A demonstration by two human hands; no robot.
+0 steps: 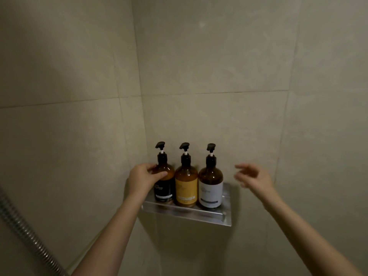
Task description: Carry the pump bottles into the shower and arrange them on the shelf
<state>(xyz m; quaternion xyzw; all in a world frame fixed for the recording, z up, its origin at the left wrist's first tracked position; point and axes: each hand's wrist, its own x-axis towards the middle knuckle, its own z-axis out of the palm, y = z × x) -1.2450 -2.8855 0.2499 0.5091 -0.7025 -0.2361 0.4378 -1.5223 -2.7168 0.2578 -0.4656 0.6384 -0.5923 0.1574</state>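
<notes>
Gripped at its shoulder by the left hand (142, 179), the black-labelled bottle (163, 180) is held upright on the shelf (226, 218); the right hand (253, 177) is kept open, apart.

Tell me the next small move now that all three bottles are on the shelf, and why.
Probably let the left hand release the black-labelled amber pump bottle and draw back. All three stand upright in a row on the metal wall shelf, beside the yellow-labelled amber bottle and white-labelled amber bottle, labels outward. The right hand is open and touches nothing.
</notes>
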